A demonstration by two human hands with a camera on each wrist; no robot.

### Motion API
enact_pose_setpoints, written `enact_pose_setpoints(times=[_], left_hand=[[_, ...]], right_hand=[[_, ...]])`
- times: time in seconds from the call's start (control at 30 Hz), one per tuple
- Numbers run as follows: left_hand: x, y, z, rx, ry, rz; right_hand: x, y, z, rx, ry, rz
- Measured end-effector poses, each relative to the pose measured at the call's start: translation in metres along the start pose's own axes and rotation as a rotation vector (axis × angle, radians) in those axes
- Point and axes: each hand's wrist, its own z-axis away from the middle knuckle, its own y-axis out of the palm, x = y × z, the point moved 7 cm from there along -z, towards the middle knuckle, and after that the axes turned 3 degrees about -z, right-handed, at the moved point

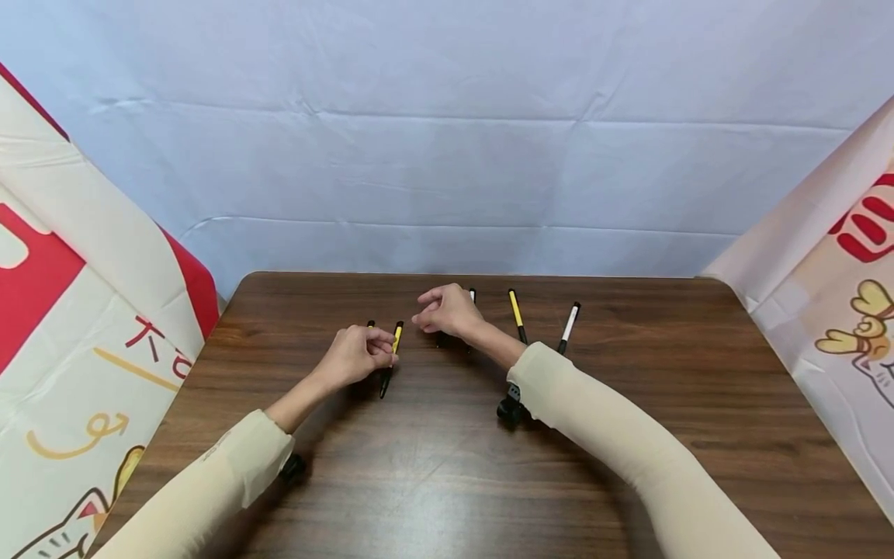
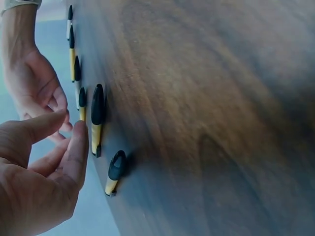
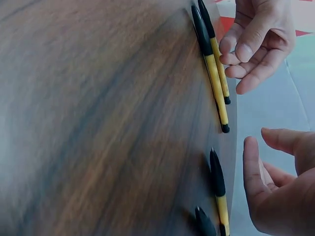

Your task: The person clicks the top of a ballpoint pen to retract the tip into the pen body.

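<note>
While your left hand (image 1: 356, 353) hovers empty, fingers relaxed, two slim yellow-and-black pens (image 2: 97, 118) lie just beside it on the brown wood-grain bench (image 1: 433, 466). Your right hand (image 1: 450, 310), also empty, fingers loosely parted, hangs near a third yellow-and-black pen (image 3: 219, 186); a slim white-and-black pen (image 1: 569, 328) lies farther right.

Glossy wood-grain table (image 1: 419, 481), smooth plastic pens (image 3: 216, 88); creased cloth backdrop (image 1: 447, 171)

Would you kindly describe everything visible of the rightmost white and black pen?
The white and black pen has a plastic-looking white barrel with black front and rear ends. It lies slanted, rear end farther away, seen touching only the brown wooden table; the right cream fabric sleeve hides its tip in the head view.
</note>
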Motion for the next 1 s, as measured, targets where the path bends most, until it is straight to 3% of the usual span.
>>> enact_pose_setpoints(times=[0.33,1.0], left_hand=[[-0.001,0.001,-0.011,0.025,-0.081,0.107],[-0.013,0.007,-0.033,-0.001,-0.116,0.207]], right_hand=[[-0.002,-0.023,0.001,-0.051,-0.012,0.009],[-0.002,-0.07,-0.002,-0.068,0.024,0.042]])
